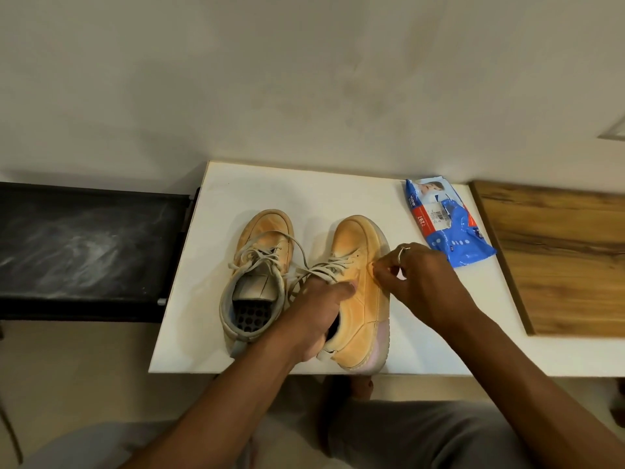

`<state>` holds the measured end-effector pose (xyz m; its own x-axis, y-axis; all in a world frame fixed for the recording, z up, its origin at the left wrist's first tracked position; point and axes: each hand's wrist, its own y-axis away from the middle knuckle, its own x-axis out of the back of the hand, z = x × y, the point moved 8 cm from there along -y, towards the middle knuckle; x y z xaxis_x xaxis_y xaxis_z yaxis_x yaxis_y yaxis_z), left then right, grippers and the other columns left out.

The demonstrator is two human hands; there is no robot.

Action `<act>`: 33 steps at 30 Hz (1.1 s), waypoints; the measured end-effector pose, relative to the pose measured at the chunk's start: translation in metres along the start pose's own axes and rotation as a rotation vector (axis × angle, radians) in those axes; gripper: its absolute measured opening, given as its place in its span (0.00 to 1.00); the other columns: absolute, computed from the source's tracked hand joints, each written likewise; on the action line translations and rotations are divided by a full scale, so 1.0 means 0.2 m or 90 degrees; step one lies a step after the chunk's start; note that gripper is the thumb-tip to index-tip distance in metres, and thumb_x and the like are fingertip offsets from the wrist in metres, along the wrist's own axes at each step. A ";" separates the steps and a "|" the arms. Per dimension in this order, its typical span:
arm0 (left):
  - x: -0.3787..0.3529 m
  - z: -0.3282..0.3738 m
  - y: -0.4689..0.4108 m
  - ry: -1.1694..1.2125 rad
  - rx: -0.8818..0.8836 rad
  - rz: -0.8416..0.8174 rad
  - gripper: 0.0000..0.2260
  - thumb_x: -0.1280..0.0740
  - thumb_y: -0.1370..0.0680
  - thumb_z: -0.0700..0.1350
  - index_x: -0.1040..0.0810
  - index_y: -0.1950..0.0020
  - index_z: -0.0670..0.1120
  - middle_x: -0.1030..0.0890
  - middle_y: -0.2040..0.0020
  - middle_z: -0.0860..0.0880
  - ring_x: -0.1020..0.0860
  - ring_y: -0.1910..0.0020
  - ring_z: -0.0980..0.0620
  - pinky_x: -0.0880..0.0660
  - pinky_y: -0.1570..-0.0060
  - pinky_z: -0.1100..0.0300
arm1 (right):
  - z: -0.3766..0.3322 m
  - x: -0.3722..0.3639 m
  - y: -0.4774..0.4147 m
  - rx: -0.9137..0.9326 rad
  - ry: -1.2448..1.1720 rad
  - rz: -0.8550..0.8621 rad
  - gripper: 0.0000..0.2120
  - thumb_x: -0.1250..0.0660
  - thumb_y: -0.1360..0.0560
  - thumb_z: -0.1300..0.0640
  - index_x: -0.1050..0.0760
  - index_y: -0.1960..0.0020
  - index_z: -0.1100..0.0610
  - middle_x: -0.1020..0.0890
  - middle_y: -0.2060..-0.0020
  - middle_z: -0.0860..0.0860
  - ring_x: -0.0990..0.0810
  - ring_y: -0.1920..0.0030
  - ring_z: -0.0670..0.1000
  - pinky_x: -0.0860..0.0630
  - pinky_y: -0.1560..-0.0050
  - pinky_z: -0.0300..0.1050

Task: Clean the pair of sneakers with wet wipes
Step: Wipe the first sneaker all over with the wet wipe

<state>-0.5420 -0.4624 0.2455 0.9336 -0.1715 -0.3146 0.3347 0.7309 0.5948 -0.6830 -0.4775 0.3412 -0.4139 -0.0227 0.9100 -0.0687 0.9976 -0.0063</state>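
Two tan sneakers with pale laces stand side by side on a white table (270, 184), toes pointing away from me. The left sneaker (260, 238) stands free, its opening showing a grey insole. My left hand (318, 313) grips the collar of the right sneaker (355, 238), with its fingers inside the opening and its thumb across the laces. My right hand (422, 282) is at that sneaker's outer side, its fingers curled and the fingertips touching the upper. No wipe shows in it. A blue pack of wet wipes (449, 228) lies at the table's back right.
A black bench top (84, 245) adjoins the table on the left. A wooden board (558, 258) adjoins it on the right. A pale wall rises behind. My grey-trousered knees are below the table's front edge.
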 end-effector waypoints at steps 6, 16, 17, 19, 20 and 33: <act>0.01 -0.01 0.00 0.015 0.005 0.008 0.13 0.31 0.24 0.46 0.22 0.40 0.48 0.18 0.43 0.48 0.22 0.42 0.46 0.28 0.36 0.45 | 0.03 0.04 -0.10 -0.021 0.008 0.059 0.13 0.32 0.23 0.50 0.18 0.45 0.57 0.22 0.57 0.47 0.26 0.61 0.44 0.33 0.61 0.29; 0.02 -0.01 -0.01 0.015 -0.001 0.028 0.14 0.30 0.25 0.46 0.21 0.40 0.48 0.17 0.45 0.49 0.21 0.43 0.46 0.27 0.38 0.45 | 0.06 -0.04 0.05 -0.082 -0.121 -0.062 0.11 0.31 0.25 0.48 0.17 0.50 0.54 0.17 0.58 0.47 0.19 0.57 0.47 0.20 0.53 0.41; 0.01 -0.01 -0.01 0.018 0.000 0.027 0.14 0.30 0.25 0.46 0.21 0.40 0.48 0.17 0.44 0.48 0.21 0.43 0.46 0.27 0.38 0.45 | 0.07 -0.05 0.05 -0.089 -0.130 -0.071 0.10 0.31 0.25 0.48 0.17 0.50 0.53 0.17 0.57 0.46 0.19 0.57 0.46 0.20 0.53 0.39; 0.02 0.00 0.00 0.025 0.000 0.031 0.14 0.30 0.25 0.45 0.21 0.40 0.47 0.17 0.44 0.48 0.21 0.43 0.46 0.27 0.37 0.45 | 0.07 -0.06 0.08 -0.099 -0.155 -0.099 0.09 0.30 0.26 0.48 0.18 0.51 0.51 0.18 0.58 0.43 0.19 0.58 0.45 0.21 0.54 0.35; 0.02 0.00 0.00 0.029 -0.001 0.033 0.13 0.30 0.24 0.45 0.21 0.40 0.47 0.17 0.44 0.48 0.21 0.43 0.45 0.27 0.37 0.44 | 0.07 -0.07 0.10 -0.102 -0.173 -0.118 0.07 0.29 0.27 0.47 0.18 0.53 0.49 0.18 0.59 0.41 0.18 0.58 0.44 0.21 0.55 0.33; 0.02 0.01 0.02 0.032 0.017 0.040 0.14 0.30 0.24 0.43 0.22 0.39 0.45 0.18 0.44 0.47 0.21 0.43 0.46 0.28 0.37 0.45 | 0.07 -0.02 0.05 -0.057 -0.138 0.024 0.11 0.30 0.26 0.48 0.17 0.50 0.54 0.19 0.59 0.44 0.20 0.60 0.45 0.23 0.58 0.35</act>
<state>-0.5367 -0.4615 0.2473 0.9454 -0.0919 -0.3128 0.2797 0.7215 0.6334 -0.6947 -0.4675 0.3328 -0.6001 0.0102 0.7999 0.0272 0.9996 0.0076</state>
